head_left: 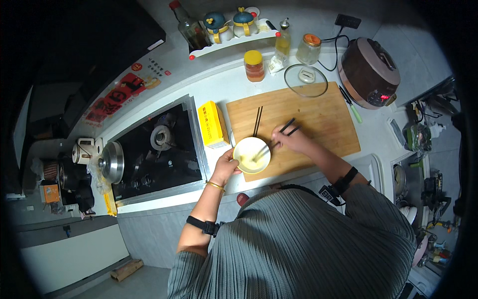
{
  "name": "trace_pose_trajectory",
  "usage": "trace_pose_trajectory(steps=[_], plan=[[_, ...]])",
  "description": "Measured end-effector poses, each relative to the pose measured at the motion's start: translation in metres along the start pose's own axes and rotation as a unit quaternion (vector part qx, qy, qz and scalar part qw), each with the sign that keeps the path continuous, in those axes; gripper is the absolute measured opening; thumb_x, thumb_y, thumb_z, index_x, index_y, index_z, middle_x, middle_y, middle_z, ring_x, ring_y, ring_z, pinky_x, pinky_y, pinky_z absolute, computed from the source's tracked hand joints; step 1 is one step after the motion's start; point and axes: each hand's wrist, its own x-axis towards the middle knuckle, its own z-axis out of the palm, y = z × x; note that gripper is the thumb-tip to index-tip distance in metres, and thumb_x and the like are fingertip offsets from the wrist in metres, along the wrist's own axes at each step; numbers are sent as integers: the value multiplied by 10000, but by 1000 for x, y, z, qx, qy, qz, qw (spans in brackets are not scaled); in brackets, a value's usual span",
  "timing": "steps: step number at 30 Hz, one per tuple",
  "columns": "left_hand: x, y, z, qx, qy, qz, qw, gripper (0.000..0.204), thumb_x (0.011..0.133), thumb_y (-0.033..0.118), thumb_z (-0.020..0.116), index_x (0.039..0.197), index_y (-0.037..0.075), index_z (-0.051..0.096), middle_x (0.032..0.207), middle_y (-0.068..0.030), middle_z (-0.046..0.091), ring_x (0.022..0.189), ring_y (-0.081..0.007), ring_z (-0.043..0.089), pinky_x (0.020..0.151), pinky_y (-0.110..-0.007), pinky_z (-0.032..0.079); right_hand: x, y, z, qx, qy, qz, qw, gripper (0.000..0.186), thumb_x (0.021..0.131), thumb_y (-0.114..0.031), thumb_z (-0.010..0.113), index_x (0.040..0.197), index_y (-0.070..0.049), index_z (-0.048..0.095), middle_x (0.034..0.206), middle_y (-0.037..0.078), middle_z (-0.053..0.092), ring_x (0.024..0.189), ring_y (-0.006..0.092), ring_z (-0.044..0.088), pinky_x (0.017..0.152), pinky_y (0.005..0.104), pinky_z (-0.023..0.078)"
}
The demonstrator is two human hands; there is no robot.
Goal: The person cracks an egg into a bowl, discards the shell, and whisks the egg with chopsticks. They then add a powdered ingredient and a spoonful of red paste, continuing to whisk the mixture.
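My left hand point(226, 167) grips the near-left rim of a white bowl point(243, 146), fingers curled around its edge. Pale yellow liquid point(247, 163) lies in the bottom of the bowl. From the right, my right hand point(291, 139) holds dark chopsticks point(287, 125), and their lower ends reach down into that liquid. The bowl is at the left part of a wooden cutting board point(323, 124). Beyond it, another pair of dark chopsticks point(258, 119) points away from me, its near ends close to the bowl's far rim.
A yellow box point(212, 123) stands between the board and the black gas stove point(167, 149). At the board's far side are a glass lid point(318, 89), a yellow-capped jar point(254, 67) and a rice cooker point(366, 74). A green-handled utensil point(355, 113) lies along the board's right edge.
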Motion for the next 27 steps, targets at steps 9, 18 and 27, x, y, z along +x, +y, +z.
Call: trace_pose_trajectory(steps=[9,18,27], plan=[[-4,-1,1,-6,4,-11,1000,546,785,-46,467,1323,45,446,1048,-58,608,742,-114,638,587,-207,544,-9,3,-2,-57,-25,-29,998,169,921,-167,531,902,-17,606,796,48,627,670,124,610,630,257,500],[-5,-1,2,-12,10,-8,1000,536,783,-51,457,1312,31,447,1036,-74,613,786,-140,655,613,-228,565,-10,10,1,7,-12,-22,1000,132,905,-125,539,876,-15,606,818,58,636,698,144,628,658,275,502],[-3,-4,2,-19,-5,3,1000,530,788,-46,456,1312,31,445,1038,-73,613,770,-134,654,610,-229,564,-6,15,3,13,44,6,999,149,913,-115,523,864,6,596,805,80,631,718,165,622,675,291,503]])
